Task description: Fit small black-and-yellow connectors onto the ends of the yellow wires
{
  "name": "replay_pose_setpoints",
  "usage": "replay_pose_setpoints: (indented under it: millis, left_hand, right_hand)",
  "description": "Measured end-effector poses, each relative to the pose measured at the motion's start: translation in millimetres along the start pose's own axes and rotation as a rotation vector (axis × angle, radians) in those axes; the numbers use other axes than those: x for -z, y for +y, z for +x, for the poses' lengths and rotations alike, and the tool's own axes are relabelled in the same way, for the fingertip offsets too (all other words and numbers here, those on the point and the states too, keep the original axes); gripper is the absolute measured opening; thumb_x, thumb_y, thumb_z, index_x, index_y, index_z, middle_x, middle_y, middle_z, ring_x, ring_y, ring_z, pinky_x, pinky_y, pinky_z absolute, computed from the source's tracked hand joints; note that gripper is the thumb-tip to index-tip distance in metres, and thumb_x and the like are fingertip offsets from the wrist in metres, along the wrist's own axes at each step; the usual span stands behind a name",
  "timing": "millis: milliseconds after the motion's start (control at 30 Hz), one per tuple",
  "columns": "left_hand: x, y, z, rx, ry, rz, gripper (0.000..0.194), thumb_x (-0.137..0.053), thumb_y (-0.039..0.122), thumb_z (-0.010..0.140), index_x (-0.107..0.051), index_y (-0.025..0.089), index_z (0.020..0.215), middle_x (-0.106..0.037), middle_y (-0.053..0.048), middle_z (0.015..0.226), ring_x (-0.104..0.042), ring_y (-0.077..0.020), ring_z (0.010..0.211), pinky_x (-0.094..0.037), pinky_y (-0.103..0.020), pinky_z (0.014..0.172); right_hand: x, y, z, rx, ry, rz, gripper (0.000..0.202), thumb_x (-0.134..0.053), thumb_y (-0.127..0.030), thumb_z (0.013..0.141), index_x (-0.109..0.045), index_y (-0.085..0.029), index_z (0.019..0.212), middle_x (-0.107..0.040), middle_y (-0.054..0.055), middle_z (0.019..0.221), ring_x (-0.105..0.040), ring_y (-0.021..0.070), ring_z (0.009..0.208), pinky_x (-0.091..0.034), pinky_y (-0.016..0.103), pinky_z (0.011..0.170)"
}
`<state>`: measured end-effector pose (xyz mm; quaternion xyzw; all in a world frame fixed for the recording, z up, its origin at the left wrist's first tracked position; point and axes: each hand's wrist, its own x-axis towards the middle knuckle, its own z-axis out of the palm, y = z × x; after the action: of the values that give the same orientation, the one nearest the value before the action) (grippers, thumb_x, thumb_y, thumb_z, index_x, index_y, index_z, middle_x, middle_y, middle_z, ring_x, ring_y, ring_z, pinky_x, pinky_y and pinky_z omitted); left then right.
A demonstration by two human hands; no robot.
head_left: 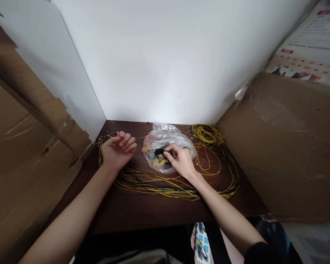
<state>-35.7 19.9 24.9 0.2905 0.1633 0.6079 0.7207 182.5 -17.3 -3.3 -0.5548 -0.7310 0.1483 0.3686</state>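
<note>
A clear plastic bag (170,139) lies open on the dark brown table (121,216), with small yellow and black pieces (160,161) in it. My right hand (180,157) reaches over the bag, thumb and forefinger pinched at the black pieces; what it grips is too small to make out. To the left of the bag my left hand (119,148) is raised, palm up, fingers curled in, with a thin wire near the fingertips. Long yellow and black wires (159,189) loop around in front of both hands and up the right side.
A coil of yellow wire (206,135) sits at the back right. Cardboard (30,157) stands at the left and a cardboard box (286,146) at the right. A white panel (159,66) rises behind the table. White bits are scattered at the back left.
</note>
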Motion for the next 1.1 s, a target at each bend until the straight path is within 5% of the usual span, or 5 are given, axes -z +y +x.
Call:
replay_pose_setpoints:
  millis: [167, 333, 433, 633, 1100]
  left_hand:
    - [-8.7, -20, -4, 0.033, 0.045, 0.576, 0.004, -0.057, 0.017, 0.068, -0.059, 0.015, 0.071, -0.040, 0.005, 0.046, -0.027, -0.0037, 0.038, -0.017, -0.017, 0.037]
    - [-12.4, -38, -9, -0.105, -0.105, 1.086, 0.018, -0.053, 0.028, 0.078, -0.063, 0.014, 0.081, -0.058, 0.001, 0.063, -0.047, -0.0084, 0.053, -0.037, -0.019, 0.051]
    - [-6.3, -46, -11, -0.095, -0.195, 1.135, 0.019, -0.055, 0.031, 0.078, -0.063, 0.015, 0.084, -0.061, -0.002, 0.068, -0.056, -0.0131, 0.065, -0.043, -0.023, 0.063]
    - [6.4, -53, -10, -0.115, -0.239, 1.206, 0.017, -0.061, 0.031, 0.074, -0.062, 0.015, 0.080, -0.063, -0.004, 0.076, -0.056, -0.0133, 0.065, -0.043, -0.023, 0.061]
    - [-1.8, -46, -10, -0.284, -0.280, 1.397, 0.017, -0.054, 0.028, 0.080, -0.064, 0.014, 0.080, -0.057, -0.002, 0.067, -0.045, -0.0105, 0.056, -0.034, -0.021, 0.051]
  right_hand:
    - [-1, -5, -2, 0.045, -0.006, 0.015, 0.017, -0.053, -0.032, 0.081, -0.061, -0.018, 0.087, -0.038, -0.007, 0.047, -0.037, 0.0093, 0.043, -0.030, 0.021, 0.049]
    - [-2, -8, -4, 0.079, -0.011, 0.025, 0.017, -0.053, -0.032, 0.082, -0.061, -0.018, 0.089, -0.038, -0.007, 0.047, -0.036, 0.0083, 0.043, -0.028, 0.020, 0.048]
    - [-2, -9, -5, 0.088, -0.015, 0.023, 0.018, -0.053, -0.032, 0.082, -0.062, -0.018, 0.089, -0.039, -0.007, 0.048, -0.037, 0.0082, 0.044, -0.029, 0.020, 0.049]
    - [-2, -9, -5, 0.085, -0.020, 0.024, 0.019, -0.053, -0.032, 0.082, -0.062, -0.018, 0.091, -0.040, -0.006, 0.048, -0.039, 0.0088, 0.044, -0.030, 0.020, 0.049]
    - [1, -8, -3, 0.084, -0.019, -0.013, 0.020, -0.054, -0.034, 0.082, -0.064, -0.019, 0.090, -0.042, -0.006, 0.048, -0.040, 0.0091, 0.045, -0.031, 0.020, 0.050]
